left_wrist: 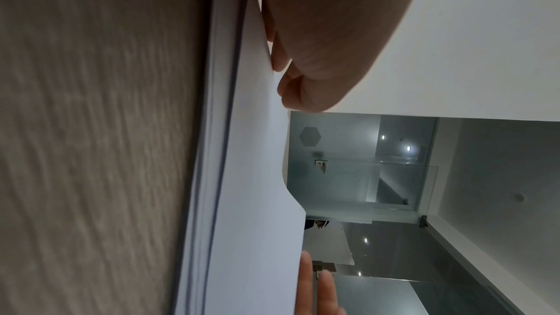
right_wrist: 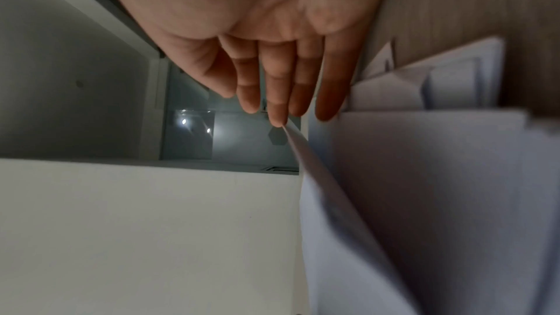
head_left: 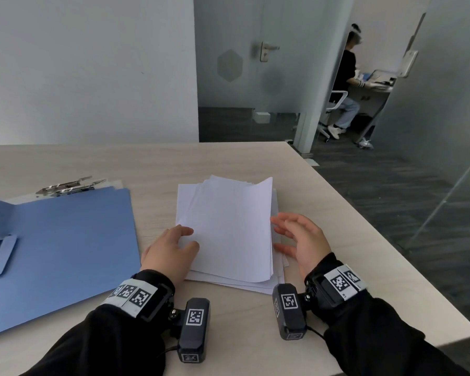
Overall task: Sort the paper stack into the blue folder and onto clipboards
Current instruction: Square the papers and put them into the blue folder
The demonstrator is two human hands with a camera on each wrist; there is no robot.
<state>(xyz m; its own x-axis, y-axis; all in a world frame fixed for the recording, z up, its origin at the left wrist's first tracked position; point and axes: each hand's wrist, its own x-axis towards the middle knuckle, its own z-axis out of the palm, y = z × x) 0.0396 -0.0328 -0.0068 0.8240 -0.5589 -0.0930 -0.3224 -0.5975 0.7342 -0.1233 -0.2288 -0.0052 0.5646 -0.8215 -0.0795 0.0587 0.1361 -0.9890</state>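
Note:
A loose stack of white paper (head_left: 228, 226) lies on the table's middle. Its top sheets are raised along the right edge. My left hand (head_left: 174, 248) holds the left edge of those top sheets, thumb on top; in the left wrist view its curled fingers (left_wrist: 303, 80) press against the paper (left_wrist: 248, 176). My right hand (head_left: 296, 234) stands open at the stack's right side, fingers spread, and its fingertips (right_wrist: 277, 121) touch the edge of the raised sheets (right_wrist: 424, 176). The blue folder (head_left: 65, 240) lies open to the left. Clipboards with metal clips (head_left: 71, 185) stick out from behind it.
The light wooden table (head_left: 337, 267) ends close to the right of the stack, with dark carpet beyond. A wall stands behind the table. A person (head_left: 347, 77) sits at a desk far off past a glass door.

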